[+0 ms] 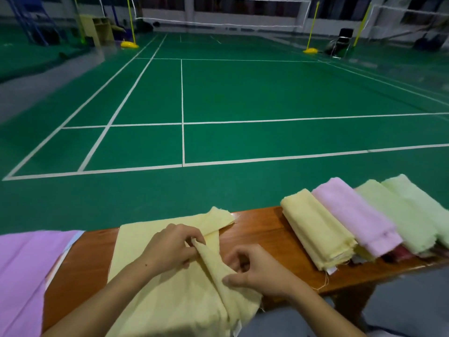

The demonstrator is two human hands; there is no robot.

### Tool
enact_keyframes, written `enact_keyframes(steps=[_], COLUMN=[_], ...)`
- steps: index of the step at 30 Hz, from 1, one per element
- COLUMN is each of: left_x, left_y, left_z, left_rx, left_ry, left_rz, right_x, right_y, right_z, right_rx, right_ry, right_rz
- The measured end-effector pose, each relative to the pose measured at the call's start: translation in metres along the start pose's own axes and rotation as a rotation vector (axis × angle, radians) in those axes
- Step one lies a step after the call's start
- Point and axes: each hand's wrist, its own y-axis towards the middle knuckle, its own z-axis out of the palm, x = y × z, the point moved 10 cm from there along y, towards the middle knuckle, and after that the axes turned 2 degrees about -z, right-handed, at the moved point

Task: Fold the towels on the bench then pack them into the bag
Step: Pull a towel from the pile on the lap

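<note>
A green sports floor [243, 93] fills most of the view, marked with white court lines [182, 113]. Across the far end a white-edged net [218, 23] stretches between yellow posts [131, 20] on yellow bases [129, 44]. A black folding chair [341, 42] stands near the right post. At far left are blue metal steps [29, 20] and a pale wooden cabinet [97, 29]. The back wall [243, 8] is light with dark window panes. A grey strip of floor [36, 93] borders the court on the left. The light is dim and even.
</note>
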Motion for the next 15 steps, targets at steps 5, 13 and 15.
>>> enact_keyframes(steps=[5, 13, 15], left_x=[0.005, 0.007, 0.011], left_y=[-0.014, -0.047, -0.049], left_z=[-0.007, 0.005, 0.006], left_rx=[-0.006, 0.112, 0.095], left_ry=[-0.125, -0.168, -0.146], left_rz=[0.04, 0.079, 0.072], right_x=[-0.003, 0.017, 0.025], right_y=[-0.023, -0.008, 0.005], right_z=[-0.008, -0.018, -0.016], right_rx=[0.042, -0.199, -0.275], right_ry=[0.014, -0.191, -0.179], right_rz=[-0.051, -0.164, -0.199])
